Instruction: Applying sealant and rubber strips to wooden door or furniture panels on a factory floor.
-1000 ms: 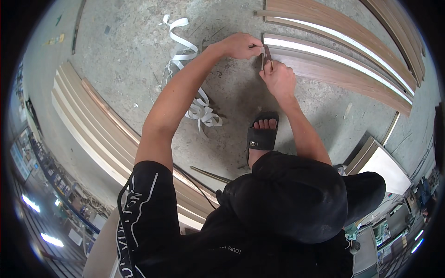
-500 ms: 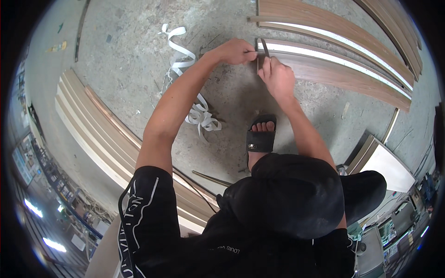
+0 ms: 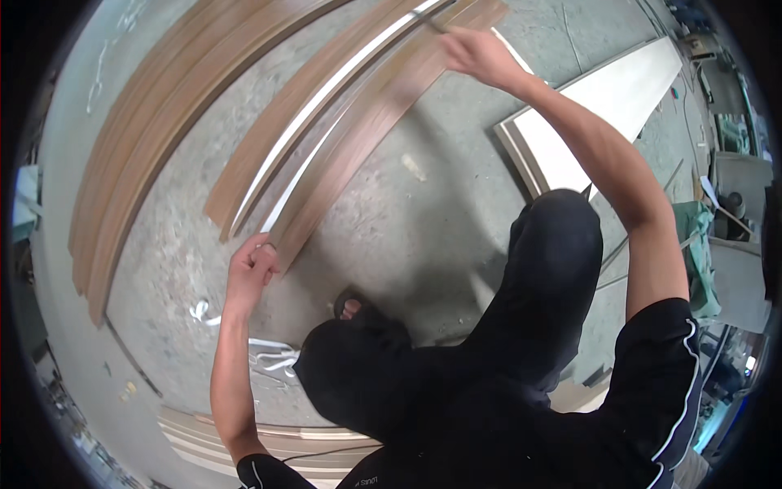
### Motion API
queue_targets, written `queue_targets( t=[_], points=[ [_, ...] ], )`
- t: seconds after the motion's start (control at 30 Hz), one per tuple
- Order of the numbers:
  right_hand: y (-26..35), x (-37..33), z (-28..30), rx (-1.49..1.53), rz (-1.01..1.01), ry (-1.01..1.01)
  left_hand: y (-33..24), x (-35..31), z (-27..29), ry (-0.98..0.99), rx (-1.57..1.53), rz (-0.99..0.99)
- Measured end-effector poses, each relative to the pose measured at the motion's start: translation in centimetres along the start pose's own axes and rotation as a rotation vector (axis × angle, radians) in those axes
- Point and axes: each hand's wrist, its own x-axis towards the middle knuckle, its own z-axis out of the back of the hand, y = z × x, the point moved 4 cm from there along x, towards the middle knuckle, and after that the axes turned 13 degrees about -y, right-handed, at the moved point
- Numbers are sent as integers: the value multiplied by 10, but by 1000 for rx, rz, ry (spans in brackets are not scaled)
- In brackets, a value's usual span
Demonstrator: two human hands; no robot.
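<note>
My left hand [image 3: 254,267] is closed at the near end of a wood-grain board [image 3: 358,155] with a white strip [image 3: 303,175] along it. Whatever its curled fingers hold is hidden. Up at the board's far end, my right hand [image 3: 481,55] grips a thin dark flat tool [image 3: 428,21], smeared by motion; its kind cannot be made out. Beside this board lies another brown board [image 3: 285,130], also with a white strip [image 3: 326,94] running lengthwise.
More brown boards [image 3: 171,114] lie stacked at the left. A white panel [image 3: 595,110] rests on the concrete floor at the right. Curled white strips [image 3: 273,356] lie by my left forearm. Pale boards [image 3: 191,436] are low at the left.
My view has swung right along the boards. My hands, close together at one board end before, are now far apart. My right hand has moved to the far end with the dark tool.
</note>
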Motion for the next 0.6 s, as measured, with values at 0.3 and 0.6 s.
queue_targets(
  t=[0.3,0.6],
  points=[
    [-287,-112,100,228,-714,-492,-173,-18,-124,16,-172,-176],
    [-393,-133,137,113,-728,-335,-297,27,-284,-16,5,-245]
  ],
)
